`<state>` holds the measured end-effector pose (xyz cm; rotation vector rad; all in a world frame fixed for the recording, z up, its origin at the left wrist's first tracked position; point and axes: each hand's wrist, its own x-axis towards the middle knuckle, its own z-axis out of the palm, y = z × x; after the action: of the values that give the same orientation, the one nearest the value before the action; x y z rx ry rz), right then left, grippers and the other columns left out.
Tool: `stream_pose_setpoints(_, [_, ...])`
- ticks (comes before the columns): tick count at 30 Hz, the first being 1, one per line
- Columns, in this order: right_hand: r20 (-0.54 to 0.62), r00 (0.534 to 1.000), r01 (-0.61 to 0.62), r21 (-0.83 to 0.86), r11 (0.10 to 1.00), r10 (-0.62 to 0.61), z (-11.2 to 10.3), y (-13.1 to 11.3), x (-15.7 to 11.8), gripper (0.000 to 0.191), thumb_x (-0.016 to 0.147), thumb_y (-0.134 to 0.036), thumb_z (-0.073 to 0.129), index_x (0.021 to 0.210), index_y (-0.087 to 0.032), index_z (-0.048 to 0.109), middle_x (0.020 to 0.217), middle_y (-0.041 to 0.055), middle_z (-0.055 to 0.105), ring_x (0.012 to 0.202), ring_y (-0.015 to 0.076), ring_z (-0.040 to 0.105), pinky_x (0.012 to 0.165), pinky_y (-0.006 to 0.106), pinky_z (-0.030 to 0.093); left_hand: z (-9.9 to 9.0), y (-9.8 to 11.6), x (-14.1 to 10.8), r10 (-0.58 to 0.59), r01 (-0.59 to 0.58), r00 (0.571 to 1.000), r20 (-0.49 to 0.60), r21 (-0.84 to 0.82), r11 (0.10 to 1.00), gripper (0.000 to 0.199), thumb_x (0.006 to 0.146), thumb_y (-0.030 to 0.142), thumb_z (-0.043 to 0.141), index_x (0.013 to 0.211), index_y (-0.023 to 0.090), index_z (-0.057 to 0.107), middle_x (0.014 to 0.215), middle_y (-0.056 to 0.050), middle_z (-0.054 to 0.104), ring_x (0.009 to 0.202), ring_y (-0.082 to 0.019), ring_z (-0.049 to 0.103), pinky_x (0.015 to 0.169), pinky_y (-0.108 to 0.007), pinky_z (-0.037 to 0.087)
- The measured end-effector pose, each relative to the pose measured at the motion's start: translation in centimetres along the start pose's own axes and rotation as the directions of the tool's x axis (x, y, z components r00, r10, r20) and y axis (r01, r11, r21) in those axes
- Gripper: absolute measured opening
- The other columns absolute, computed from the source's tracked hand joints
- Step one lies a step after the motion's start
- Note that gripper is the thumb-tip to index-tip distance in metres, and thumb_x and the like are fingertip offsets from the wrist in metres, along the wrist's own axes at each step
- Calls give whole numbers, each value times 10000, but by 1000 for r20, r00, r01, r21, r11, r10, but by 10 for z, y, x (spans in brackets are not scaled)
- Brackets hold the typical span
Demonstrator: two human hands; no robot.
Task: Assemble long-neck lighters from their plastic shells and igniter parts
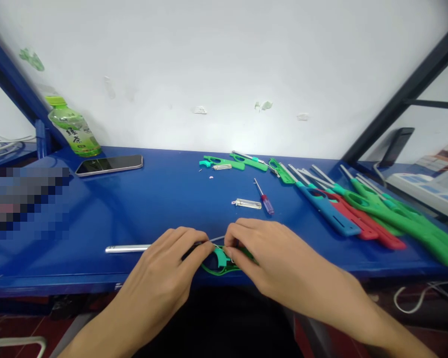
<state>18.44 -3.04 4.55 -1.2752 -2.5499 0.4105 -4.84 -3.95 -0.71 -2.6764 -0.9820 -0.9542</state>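
Both hands work over an opened green lighter casing (218, 271) near the table's front edge. My left hand (171, 258) has its thumb and index finger pinched at the casing's left end, on something too small to make out. A silver metal tube (127, 248) sticks out to the left from under it. My right hand (261, 253) is closed, its fingertips pinched over the casing's inner parts; what they grip is hidden. Between the hands a teal trigger piece (221, 257) and a thin wire show. Beyond lie a clear fuel tank (248, 203) and a purple-handled screwdriver (267, 204).
Blue, red and green long lighters (328, 209) lie piled at the right. Green casing halves (227, 162) and small parts lie at the back by the wall. A phone (110, 165) and a green-capped bottle (74, 128) are at the back left of the blue table (164, 194).
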Motion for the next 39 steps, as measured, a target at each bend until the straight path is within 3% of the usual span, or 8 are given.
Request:
stream_pose_setpoints(4, [-85, 995, -43, 152, 987, 57, 8, 1, -18, 114, 1098, -271, 557, 1146, -259, 660, 1117, 30, 730, 978, 206, 688, 888, 361, 520, -5, 10, 6, -27, 27, 1000, -12, -34, 999, 202, 1031, 32, 523, 1151, 123, 659, 1104, -101, 682, 993, -235, 606, 865, -405, 512])
stream_pose_setpoints(7, [-157, 985, -48, 189, 981, 78, 14, 7, -36, 277, 1046, -352, 669, 1320, -318, 646, 1271, 42, 706, 1145, 238, 670, 982, 386, 546, -7, 16, 9, -25, 24, 1000, -20, -32, 999, 138, 1049, 129, 567, 1138, 109, 671, 1077, -111, 686, 993, -255, 605, 879, -435, 517])
stream_pose_setpoints(13, [-249, 963, -50, 216, 975, 104, 30, 24, -50, 257, 1042, -248, 663, 1280, -336, 705, 1244, 34, 705, 1161, 233, 655, 1013, 382, 549, -7, 21, 8, 36, -35, 999, -5, 63, 997, 166, 1055, 158, 579, 1142, 91, 703, 1070, -124, 701, 1012, -282, 614, 883, -456, 518])
stream_pose_setpoints(17, [-226, 963, -79, 286, 955, 147, 31, 28, -48, 346, 1015, -270, 714, 1344, -371, 681, 1253, 22, 690, 1147, 226, 654, 1006, 379, 546, -9, 20, 9, 68, -64, 997, -25, 116, 991, 207, 1062, 90, 519, 1120, 89, 718, 1045, -118, 710, 995, -266, 616, 872, -426, 519])
stream_pose_setpoints(22, [-201, 971, -69, 288, 955, 131, 29, 30, -46, 287, 1013, -253, 713, 1279, -359, 738, 1226, 24, 696, 1117, 221, 658, 990, 366, 544, -16, 14, 15, 147, -149, 989, 21, 179, 973, 374, 1098, 41, 356, 1084, 119, 721, 1032, -92, 744, 978, -225, 651, 844, -367, 542])
stream_pose_setpoints(31, [-146, 978, -97, 310, 946, 148, 23, 27, -43, 328, 988, -229, 738, 1287, -364, 750, 1229, 7, 720, 1094, 208, 680, 983, 344, 556, -15, 15, 22, 266, -259, 964, 4, 237, 936, 368, 1080, 46, 370, 993, 130, 718, 936, -81, 751, 854, -218, 685, 784, -373, 564])
stream_pose_setpoints(35, [-143, 979, -83, 358, 930, 142, 20, 25, -41, 315, 990, -215, 733, 1264, -372, 742, 1227, 0, 731, 1131, 215, 671, 1006, 354, 540, -15, 17, 20, 255, -253, 967, 22, 229, 940, 353, 1079, 46, 383, 1007, 133, 717, 925, -78, 733, 857, -219, 680, 777, -366, 553])
stream_pose_setpoints(39, [-130, 981, -82, 398, 914, 145, 20, 25, -41, 284, 994, -207, 734, 1228, -368, 741, 1220, -5, 729, 1137, 214, 656, 1005, 354, 519, -15, 17, 15, 164, -173, 984, 63, 173, 970, 344, 1080, 52, 385, 1029, 135, 715, 979, -92, 719, 917, -230, 669, 809, -374, 550])
